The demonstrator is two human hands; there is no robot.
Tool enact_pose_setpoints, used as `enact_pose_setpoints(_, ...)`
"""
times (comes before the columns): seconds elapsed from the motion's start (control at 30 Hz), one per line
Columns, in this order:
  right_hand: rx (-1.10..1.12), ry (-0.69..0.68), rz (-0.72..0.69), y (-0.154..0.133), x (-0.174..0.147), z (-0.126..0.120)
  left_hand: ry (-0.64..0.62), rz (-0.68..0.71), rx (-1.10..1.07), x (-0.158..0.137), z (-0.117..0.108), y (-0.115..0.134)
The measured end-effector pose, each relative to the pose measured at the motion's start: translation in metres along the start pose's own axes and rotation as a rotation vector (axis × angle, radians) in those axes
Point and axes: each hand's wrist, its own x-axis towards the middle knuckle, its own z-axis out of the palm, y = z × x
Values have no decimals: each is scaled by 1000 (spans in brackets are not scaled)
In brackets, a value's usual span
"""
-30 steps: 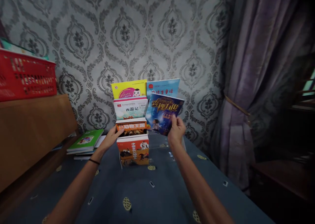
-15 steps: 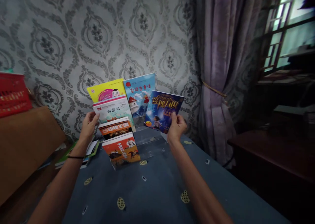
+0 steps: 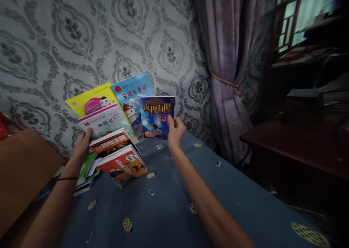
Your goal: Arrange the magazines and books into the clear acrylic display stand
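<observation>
Thumb in front of its right edge, my right hand [image 3: 176, 132] grips a dark blue book [image 3: 156, 119] and holds it up. This book overlaps the lower right of a light blue book [image 3: 135, 95] leaning behind. My left hand [image 3: 81, 146] is closed on the left edge of a white book with a pink top strip [image 3: 109, 122]; its fingers are partly hidden. A yellow book [image 3: 89, 99] stands behind the white one. In front are an orange-and-black book [image 3: 111, 144] and an orange book [image 3: 124, 166], both upright in a tiered row.
Blue patterned cloth [image 3: 160, 215] covers the table. More books [image 3: 88, 171] lie flat beside my left forearm. A brown cardboard box [image 3: 24, 168] stands at the left. Patterned wall and a purple curtain [image 3: 226, 59] rise behind; a dark red table [image 3: 294, 142] is at the right.
The view has turned, shifting the scene left. My right hand has brought the dark blue book slightly left and straightened its tilt. My left hand stays at the white book's edge.
</observation>
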Motion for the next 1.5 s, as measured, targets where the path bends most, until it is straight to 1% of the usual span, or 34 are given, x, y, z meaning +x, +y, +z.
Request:
enact_pose_setpoints(0.13, 7, -30, 1, -1, -2, 2, -39, 13, 65, 5, -5, -2)
enact_pose_setpoints(0.23, 26, -48, -1, 1, -4, 5, -52, 16, 114, 2, -5, 1)
enact_pose_setpoints(0.33, 42, -54, -1, 3, -3, 10, -12, 21, 148, -4, -2, 8)
enact_pose_setpoints(0.43, 48, -56, -6, 4, 0, 20, 33, 19, 131, -8, 3, 13)
enact_pose_setpoints(0.47, 53, -61, -10, 4, 2, 24, 28, 18, 112, -8, 4, 14)
enact_pose_setpoints(0.6, 88, -85, -26, 1, 10, 42, -57, -4, 48, -5, 2, 10)
enact_pose_setpoints(0.7, 107, -97, -25, 1, 18, 48, -83, -5, 33, -2, -1, 5)
enact_pose_setpoints(0.8, 80, -82, -57, 0, 28, 43, -89, -21, -17, 0, -2, 1)
enact_pose_setpoints(0.87, 48, -42, -98, -1, 36, 33, -75, -43, -55, -1, 1, -1)
enact_pose_setpoints(0.93, 23, 10, -141, -5, 45, 21, -44, -30, -101, -2, 4, -3)
enact_pose_setpoints(1.03, -8, 82, -212, -14, 56, 4, 0, 54, -127, -5, 6, -5)
enact_pose_setpoints(1.1, -26, 110, -256, -19, 62, -6, 45, 91, -91, -8, 4, -4)
enact_pose_setpoints(1.17, -36, 112, -282, -23, 65, -13, 123, 122, -18, -15, 0, 0)
enact_pose_setpoints(1.2, -42, 104, -288, -24, 66, -16, 176, 160, 32, -20, -1, 5)
enact_pose_setpoints(1.27, -45, 77, -287, -25, 67, -17, 284, 293, 149, -34, -1, 20)
enact_pose_setpoints(1.3, -41, 60, -283, -25, 67, -16, 321, 384, 209, -43, 1, 31)
enact_pose_setpoints(1.33, -34, 40, -278, -25, 66, -13, 332, 469, 255, -52, 5, 42)
enact_pose_setpoints(1.4, -20, -5, -267, -25, 66, -4, 247, 595, 292, -68, 18, 67)
enact_pose_setpoints(1.43, -18, -32, -260, -25, 66, 3, 158, 637, 288, -74, 27, 78)
enact_pose_setpoints(1.5, -13, -91, -250, -26, 67, 18, -19, 643, 207, -79, 48, 97)
